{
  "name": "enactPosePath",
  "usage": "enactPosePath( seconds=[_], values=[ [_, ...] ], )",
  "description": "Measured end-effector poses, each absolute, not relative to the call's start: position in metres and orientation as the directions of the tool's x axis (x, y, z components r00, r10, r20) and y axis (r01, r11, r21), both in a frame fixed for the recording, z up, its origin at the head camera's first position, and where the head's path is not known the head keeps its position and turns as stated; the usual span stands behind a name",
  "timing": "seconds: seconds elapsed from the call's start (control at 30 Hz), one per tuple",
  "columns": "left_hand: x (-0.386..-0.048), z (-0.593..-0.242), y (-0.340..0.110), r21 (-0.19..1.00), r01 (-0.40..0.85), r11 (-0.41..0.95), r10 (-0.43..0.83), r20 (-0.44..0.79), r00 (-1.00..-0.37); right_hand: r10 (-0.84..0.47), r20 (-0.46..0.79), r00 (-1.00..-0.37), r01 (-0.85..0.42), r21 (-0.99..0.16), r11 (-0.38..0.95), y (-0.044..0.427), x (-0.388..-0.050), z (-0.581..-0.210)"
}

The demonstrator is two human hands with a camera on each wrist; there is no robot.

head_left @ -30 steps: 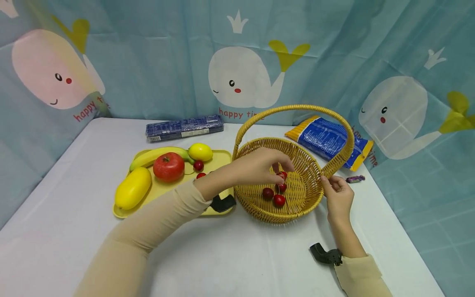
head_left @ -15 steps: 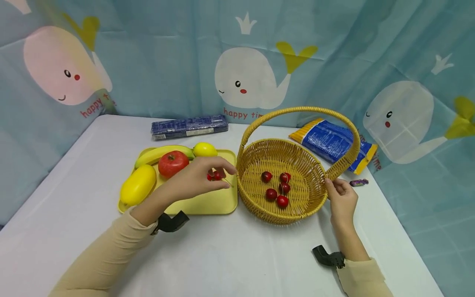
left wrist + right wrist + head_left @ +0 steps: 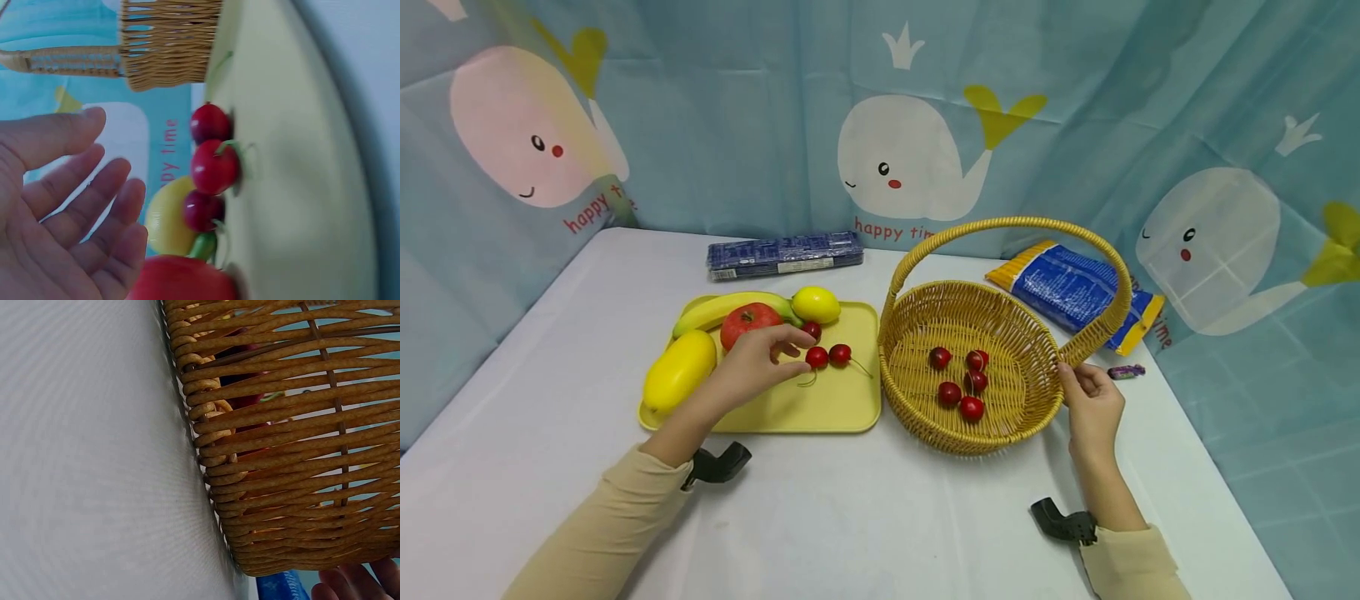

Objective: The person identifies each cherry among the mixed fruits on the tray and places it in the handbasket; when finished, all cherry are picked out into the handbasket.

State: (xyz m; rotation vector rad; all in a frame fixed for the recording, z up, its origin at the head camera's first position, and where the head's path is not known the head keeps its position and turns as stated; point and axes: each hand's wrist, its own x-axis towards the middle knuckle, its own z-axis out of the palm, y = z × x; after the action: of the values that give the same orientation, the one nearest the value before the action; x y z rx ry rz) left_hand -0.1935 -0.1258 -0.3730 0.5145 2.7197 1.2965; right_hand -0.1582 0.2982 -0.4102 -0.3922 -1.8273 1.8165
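My left hand (image 3: 758, 363) hovers over the yellow tray (image 3: 842, 412), fingers loosely bent with nothing between them. Just beyond its fingertips lie a cherry (image 3: 816, 357) and a second cherry with a green stem (image 3: 840, 355); a darker cherry (image 3: 203, 211) sits near the lemon (image 3: 816, 305). With my right hand (image 3: 1093, 408) I pinch the rim of the wicker basket (image 3: 970, 446) at the foot of its handle. Inside the basket several cherries (image 3: 972, 408) rest on the bottom. In the right wrist view only some fingertips (image 3: 359, 584) show, below the woven wall.
A red apple (image 3: 751, 323), a banana (image 3: 730, 310) and a yellow mango-shaped fruit (image 3: 681, 372) share the tray. Behind it lies a dark blue package (image 3: 785, 255). A blue and yellow bag (image 3: 1075, 287) and a small purple-wrapped candy (image 3: 1126, 372) lie right of the basket.
My left hand has moved left from above the basket to the tray. Another cherry now shows loose on the basket's bottom. My right hand has stayed at the rim.
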Motion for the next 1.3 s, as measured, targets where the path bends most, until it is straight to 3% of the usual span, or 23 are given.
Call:
enactPosePath(
  seconds=[0.97, 1.3],
  values=[
    [-0.205, -0.405, -0.098, 0.649, 0.184, 0.738, 0.266, -0.029, -0.964, 0.557, 0.147, -0.817, -0.152, -0.988, 0.036, 0.299, -0.160, -0.411],
    [-0.204, -0.407, -0.097, 0.654, 0.190, 0.732, 0.275, -0.029, -0.961, 0.551, 0.154, -0.820, -0.153, -0.987, 0.047, 0.299, -0.159, -0.410]
  ],
)
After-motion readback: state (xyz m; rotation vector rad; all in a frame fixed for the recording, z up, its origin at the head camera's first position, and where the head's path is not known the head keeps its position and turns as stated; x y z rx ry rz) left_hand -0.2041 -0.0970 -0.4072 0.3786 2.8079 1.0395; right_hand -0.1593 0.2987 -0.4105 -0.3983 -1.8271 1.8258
